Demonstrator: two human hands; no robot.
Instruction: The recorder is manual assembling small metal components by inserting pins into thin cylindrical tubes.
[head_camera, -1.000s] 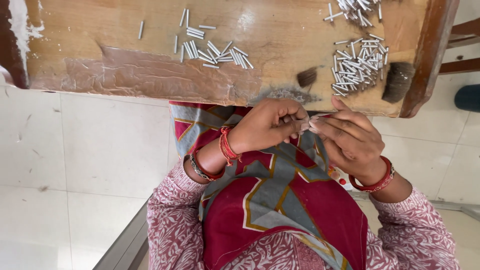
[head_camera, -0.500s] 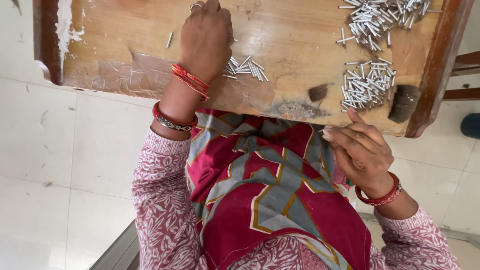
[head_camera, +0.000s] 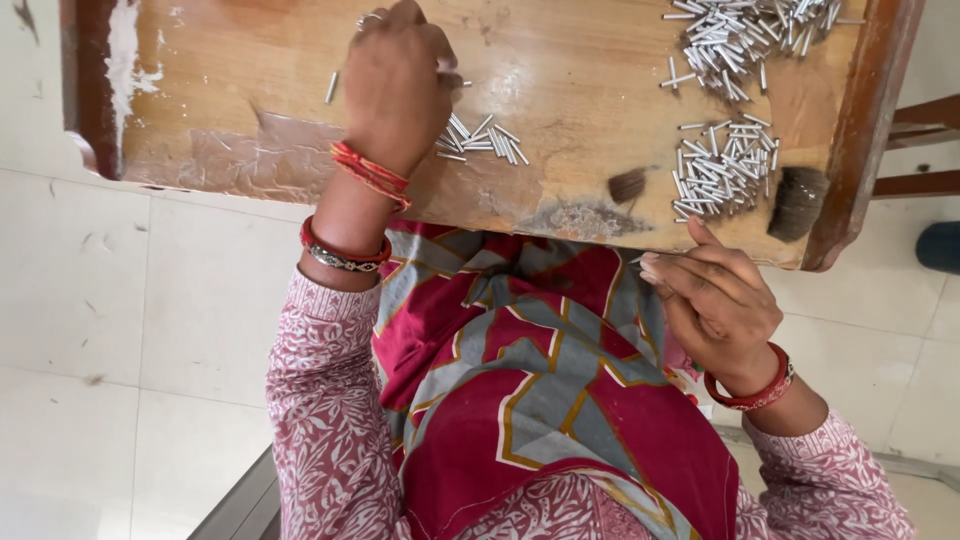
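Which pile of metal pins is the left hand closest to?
The small pile beside the left hand, near the board's middle. The two larger piles lie toward its right end.

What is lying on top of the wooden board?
On the wooden board lie small metal pins: a cluster beside the left hand, two piles to the right. Whatever lies under that hand is covered.

Worn wooden table (head_camera: 270, 60) with a dark raised rim, white smears at one corner and a glossy patched strip along the near edge. Two dark tufts, the smaller (head_camera: 627, 185) and the larger (head_camera: 797, 203), lie near that edge. Pale tiled floor (head_camera: 110, 330) beneath. Red, grey and gold patterned cloth (head_camera: 540, 390) across the lap.
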